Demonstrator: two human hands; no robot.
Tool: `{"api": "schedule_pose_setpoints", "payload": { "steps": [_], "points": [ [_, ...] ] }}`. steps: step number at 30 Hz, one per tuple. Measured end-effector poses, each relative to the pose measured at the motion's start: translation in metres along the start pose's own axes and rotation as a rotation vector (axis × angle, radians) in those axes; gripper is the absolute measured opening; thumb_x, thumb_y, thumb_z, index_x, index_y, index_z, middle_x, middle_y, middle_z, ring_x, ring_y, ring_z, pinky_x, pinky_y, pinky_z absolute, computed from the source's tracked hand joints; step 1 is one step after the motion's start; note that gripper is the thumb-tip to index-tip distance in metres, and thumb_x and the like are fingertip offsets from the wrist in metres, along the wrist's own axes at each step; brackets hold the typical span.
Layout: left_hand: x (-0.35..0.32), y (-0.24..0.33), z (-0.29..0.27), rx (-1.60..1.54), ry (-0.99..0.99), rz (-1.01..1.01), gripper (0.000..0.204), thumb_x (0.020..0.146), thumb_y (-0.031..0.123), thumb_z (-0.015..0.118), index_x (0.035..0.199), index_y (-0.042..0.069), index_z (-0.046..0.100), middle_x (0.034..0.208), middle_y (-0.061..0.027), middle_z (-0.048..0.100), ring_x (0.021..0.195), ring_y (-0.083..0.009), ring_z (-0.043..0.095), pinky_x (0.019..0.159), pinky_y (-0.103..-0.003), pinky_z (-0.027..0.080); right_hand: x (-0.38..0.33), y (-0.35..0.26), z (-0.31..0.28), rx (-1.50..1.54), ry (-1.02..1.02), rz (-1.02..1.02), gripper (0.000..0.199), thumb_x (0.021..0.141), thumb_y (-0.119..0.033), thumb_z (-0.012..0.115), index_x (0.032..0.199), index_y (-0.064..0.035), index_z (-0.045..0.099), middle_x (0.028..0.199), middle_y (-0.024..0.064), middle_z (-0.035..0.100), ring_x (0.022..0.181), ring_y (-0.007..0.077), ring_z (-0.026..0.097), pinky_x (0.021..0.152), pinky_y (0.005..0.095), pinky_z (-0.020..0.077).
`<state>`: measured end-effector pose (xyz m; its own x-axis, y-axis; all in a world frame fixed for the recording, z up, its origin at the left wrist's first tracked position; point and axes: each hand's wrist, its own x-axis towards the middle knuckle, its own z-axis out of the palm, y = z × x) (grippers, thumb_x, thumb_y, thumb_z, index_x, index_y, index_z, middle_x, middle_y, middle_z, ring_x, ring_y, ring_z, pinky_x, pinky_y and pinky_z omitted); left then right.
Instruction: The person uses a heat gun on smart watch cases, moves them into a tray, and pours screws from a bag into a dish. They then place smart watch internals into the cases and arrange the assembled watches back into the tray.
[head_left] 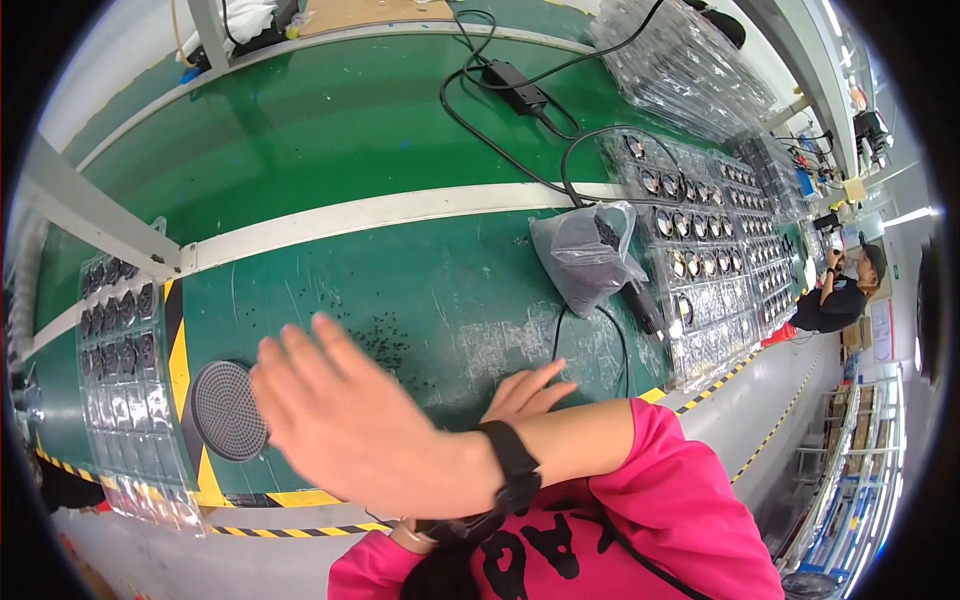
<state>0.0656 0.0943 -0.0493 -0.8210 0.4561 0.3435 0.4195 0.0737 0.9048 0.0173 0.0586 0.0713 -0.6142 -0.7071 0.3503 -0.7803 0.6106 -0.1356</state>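
Neither hand grips anything. One hand [335, 410], blurred and large in the lower middle of the frame, is spread open with fingers apart, crossing from the right on a forearm with a black wristband [512, 465] and a pink sleeve [660, 470]; this looks to be the right hand. The other hand [525, 392], partly hidden behind that forearm, lies flat with fingers stretched on the green table [420, 290], holding nothing.

Just left of the open hand, at the lower left of the frame, a round dark perforated disc [225, 410] lies on the table, touching the yellow and black striped edge. Further left sits a clear plastic tray [125, 370] with small dark round parts in its upper rows. Small black bits [380, 340] are scattered on the table above the hands. Toward the right, a clear bag of dark pieces [585, 255] stands beside more clear trays [705, 270] of round parts. Black cables [520, 95] run across the upper middle. Another person [835, 295] sits at the far right.
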Motion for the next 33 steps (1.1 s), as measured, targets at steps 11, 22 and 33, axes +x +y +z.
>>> {"api": "schedule_pose_setpoints", "payload": {
  "steps": [11, 22, 33],
  "points": [
    [0.010, 0.015, 0.039, 0.486, -0.005, 0.069, 0.033, 0.078, 0.004, 0.057, 0.109, -0.008, 0.056, 0.128, -0.0208, 0.049, 0.112, -0.0340, 0.050, 0.098, -0.034, 0.042, -0.108, 0.154, -0.038, -0.274, 0.363, 0.760, 0.068, 0.076, -0.034, 0.076, 0.133, -0.0109, 0.047, 0.138, 0.0245, 0.039, 0.126, 0.0485, 0.035, 0.099, 0.0521, 0.0348],
    [0.014, 0.018, 0.048, 0.267, 0.033, 0.137, 0.016, 0.073, -0.004, 0.060, 0.086, -0.002, 0.051, 0.094, -0.0143, 0.058, 0.089, -0.0295, 0.054, 0.080, -0.035, 0.047, -0.102, 0.198, -0.042, -0.183, 0.140, 0.616, 0.026, 0.086, -0.024, 0.065, 0.103, -0.0053, 0.059, 0.103, 0.0195, 0.056, 0.090, 0.0412, 0.057, 0.075, 0.0450, 0.0474],
    [0.004, 0.033, 0.083, -0.142, -0.270, 0.118, 0.014, 0.083, 0.005, 0.063, 0.090, -0.001, 0.052, 0.086, -0.0134, 0.057, 0.081, -0.0302, 0.058, 0.071, -0.037, 0.048, -0.102, 0.219, -0.045, -0.145, 0.132, 0.414, 0.014, 0.090, -0.018, 0.058, 0.089, -0.0039, 0.057, 0.085, 0.0153, 0.057, 0.076, 0.0384, 0.057, 0.064, 0.0444, 0.0459]
  ]
}}
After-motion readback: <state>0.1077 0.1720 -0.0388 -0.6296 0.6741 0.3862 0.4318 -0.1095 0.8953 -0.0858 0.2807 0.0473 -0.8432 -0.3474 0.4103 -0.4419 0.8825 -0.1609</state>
